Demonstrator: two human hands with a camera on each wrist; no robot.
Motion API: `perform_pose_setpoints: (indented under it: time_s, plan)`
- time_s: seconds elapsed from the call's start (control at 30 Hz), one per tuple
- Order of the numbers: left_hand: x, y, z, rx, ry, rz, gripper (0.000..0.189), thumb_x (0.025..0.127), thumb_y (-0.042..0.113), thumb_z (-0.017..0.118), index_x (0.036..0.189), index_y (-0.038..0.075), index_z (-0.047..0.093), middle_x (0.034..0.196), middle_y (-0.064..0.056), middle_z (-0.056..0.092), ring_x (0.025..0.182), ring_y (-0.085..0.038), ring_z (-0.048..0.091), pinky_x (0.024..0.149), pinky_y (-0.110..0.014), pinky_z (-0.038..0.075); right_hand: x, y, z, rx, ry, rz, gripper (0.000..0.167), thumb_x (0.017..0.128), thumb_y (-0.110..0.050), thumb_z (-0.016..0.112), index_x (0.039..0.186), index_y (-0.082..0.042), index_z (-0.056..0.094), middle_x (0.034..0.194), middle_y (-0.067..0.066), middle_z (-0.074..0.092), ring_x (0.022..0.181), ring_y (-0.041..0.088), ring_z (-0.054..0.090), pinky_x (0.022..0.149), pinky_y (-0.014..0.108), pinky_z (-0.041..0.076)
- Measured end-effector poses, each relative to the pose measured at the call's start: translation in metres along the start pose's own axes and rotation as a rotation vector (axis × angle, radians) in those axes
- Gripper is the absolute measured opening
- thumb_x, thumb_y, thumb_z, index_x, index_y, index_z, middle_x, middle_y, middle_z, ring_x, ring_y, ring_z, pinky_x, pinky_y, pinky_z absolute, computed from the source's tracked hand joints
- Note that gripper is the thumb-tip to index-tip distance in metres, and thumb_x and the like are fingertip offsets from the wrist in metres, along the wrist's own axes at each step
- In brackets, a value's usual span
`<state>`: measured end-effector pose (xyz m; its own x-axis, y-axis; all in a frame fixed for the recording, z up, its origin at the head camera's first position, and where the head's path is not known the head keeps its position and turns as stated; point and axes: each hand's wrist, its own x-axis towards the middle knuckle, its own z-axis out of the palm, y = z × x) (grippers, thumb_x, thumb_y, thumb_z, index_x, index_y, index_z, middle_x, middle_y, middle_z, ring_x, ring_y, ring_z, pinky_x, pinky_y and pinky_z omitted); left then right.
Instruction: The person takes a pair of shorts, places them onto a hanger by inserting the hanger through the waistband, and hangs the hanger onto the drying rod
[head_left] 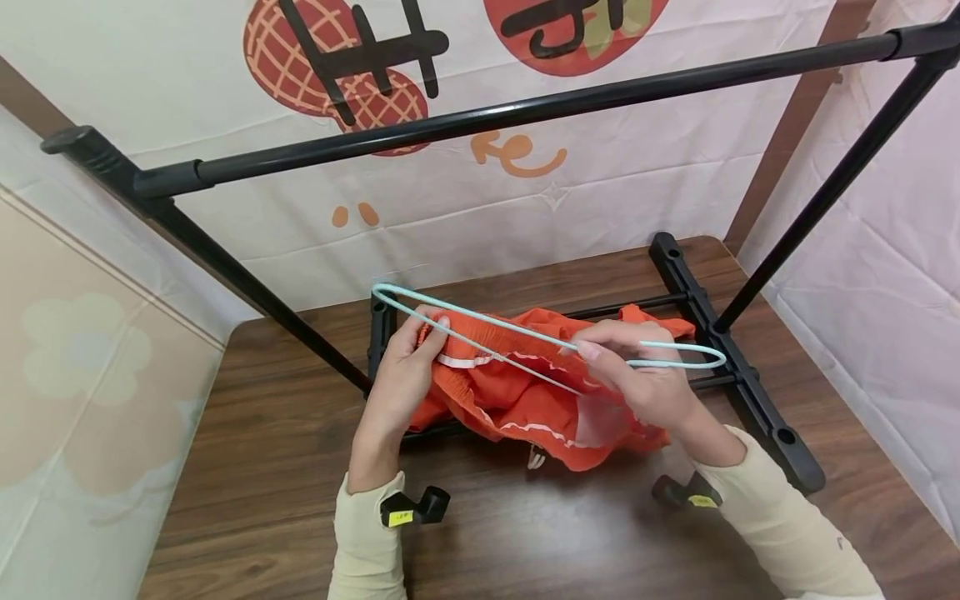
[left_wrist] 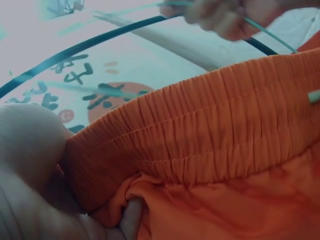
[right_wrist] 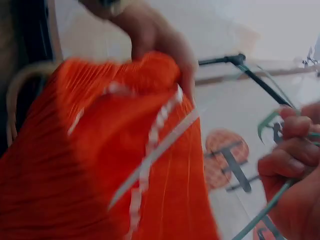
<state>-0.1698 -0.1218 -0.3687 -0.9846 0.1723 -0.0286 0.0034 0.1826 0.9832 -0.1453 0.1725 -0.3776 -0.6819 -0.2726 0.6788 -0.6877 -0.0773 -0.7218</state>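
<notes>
My left hand (head_left: 405, 375) pinches the gathered waistband (left_wrist: 210, 120) of orange elastic-waist pants (head_left: 517, 417), thumb on top. The pants hang bunched beneath both hands, waist opening facing up, with white trim inside and a pale tag (head_left: 600, 419); their lower part is hidden in folds. In my right hand (head_left: 652, 379) is a light blue hanger (head_left: 480, 316), gripped near its hook (head_left: 722, 357). Its far rounded end reaches over the left fingers, and the lower bar (right_wrist: 155, 155) crosses the waist opening in the right wrist view.
A black garment rack stands around the work, with its top rail (head_left: 510, 108) above the hands, uprights on both sides and a foot (head_left: 750, 392) at right. Beneath lies a brown wooden table (head_left: 525, 533). A printed cloth (head_left: 637, 183) hangs behind.
</notes>
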Motion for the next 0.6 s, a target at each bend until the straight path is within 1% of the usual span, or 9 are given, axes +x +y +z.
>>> perform_pose_setpoints:
  time_s: [0.07,0.13,0.23,0.37,0.4,0.43,0.5,0.57,0.6]
  plan:
    - [-0.002,0.001,-0.003,0.020,0.033,0.002,0.026,0.113,0.029,0.047,0.132,0.014,0.056,0.116,-0.006,0.061,0.098,-0.012,0.066,0.083,-0.022,0.056,0.001,0.001,-0.007,-0.119,-0.050,0.074,0.019,0.095,0.008,0.062,0.104,0.001,0.077,0.077,0.005,0.071,0.063,0.008,0.059,0.055,0.020,0.052]
    - [-0.006,0.003,-0.006,0.079,0.073,0.004,0.025,0.112,0.027,0.049,0.133,0.015,0.058,0.119,-0.006,0.061,0.102,-0.014,0.064,0.087,-0.023,0.053,0.004,-0.001,-0.014,-0.222,-0.105,0.130,0.020,0.094,0.006,0.065,0.105,-0.003,0.079,0.087,0.007,0.078,0.071,0.006,0.068,0.063,0.021,0.058]
    - [-0.012,0.007,-0.012,0.265,0.141,0.037,0.026,0.110,0.027,0.054,0.133,0.021,0.063,0.123,-0.005,0.063,0.106,-0.019,0.061,0.091,-0.032,0.050,0.009,-0.007,-0.025,-0.299,-0.188,0.158,0.020,0.094,0.005,0.068,0.104,-0.006,0.081,0.096,0.012,0.081,0.079,0.005,0.074,0.069,0.022,0.062]
    - [-0.024,0.017,-0.011,0.547,0.239,0.097,0.026,0.105,0.028,0.062,0.129,0.022,0.071,0.132,-0.003,0.067,0.118,-0.026,0.062,0.098,-0.046,0.051,0.014,-0.015,-0.037,-0.326,-0.269,0.148,0.022,0.092,0.006,0.070,0.104,-0.009,0.081,0.095,0.011,0.081,0.078,0.006,0.074,0.069,0.021,0.061]
    - [-0.028,0.020,-0.009,0.614,0.270,0.099,0.026,0.104,0.027,0.064,0.128,0.021,0.073,0.133,-0.003,0.068,0.118,-0.028,0.063,0.097,-0.047,0.052,0.014,-0.016,-0.040,-0.339,-0.289,0.149,0.022,0.092,0.005,0.070,0.105,-0.010,0.081,0.096,0.010,0.082,0.078,0.006,0.075,0.069,0.021,0.061]
    - [-0.032,0.022,-0.006,0.675,0.299,0.093,0.026,0.103,0.026,0.065,0.127,0.020,0.074,0.130,-0.005,0.071,0.113,-0.030,0.066,0.092,-0.048,0.054,0.014,-0.017,-0.041,-0.348,-0.306,0.148,0.023,0.093,0.004,0.071,0.106,-0.011,0.081,0.097,0.009,0.082,0.079,0.006,0.075,0.069,0.021,0.061]
    - [-0.039,0.025,-0.002,0.796,0.352,0.068,0.027,0.102,0.026,0.066,0.126,0.020,0.077,0.118,-0.009,0.077,0.097,-0.033,0.070,0.078,-0.046,0.056,0.014,-0.018,-0.044,-0.380,-0.335,0.143,0.023,0.093,0.003,0.071,0.108,-0.011,0.081,0.098,0.007,0.082,0.080,0.008,0.075,0.070,0.020,0.061]
    - [-0.044,0.027,0.001,0.882,0.395,0.063,0.026,0.101,0.027,0.067,0.124,0.020,0.078,0.107,-0.013,0.080,0.082,-0.034,0.068,0.065,-0.041,0.053,0.015,-0.018,-0.046,-0.394,-0.361,0.132,0.023,0.092,0.002,0.071,0.108,-0.012,0.082,0.097,0.004,0.082,0.078,0.009,0.074,0.070,0.019,0.060]
    - [-0.045,0.027,0.001,0.910,0.412,0.074,0.026,0.101,0.029,0.069,0.123,0.020,0.079,0.103,-0.014,0.080,0.082,-0.035,0.068,0.066,-0.042,0.051,0.015,-0.018,-0.047,-0.396,-0.371,0.125,0.024,0.092,0.003,0.071,0.107,-0.012,0.082,0.097,0.002,0.082,0.077,0.009,0.074,0.070,0.018,0.060]
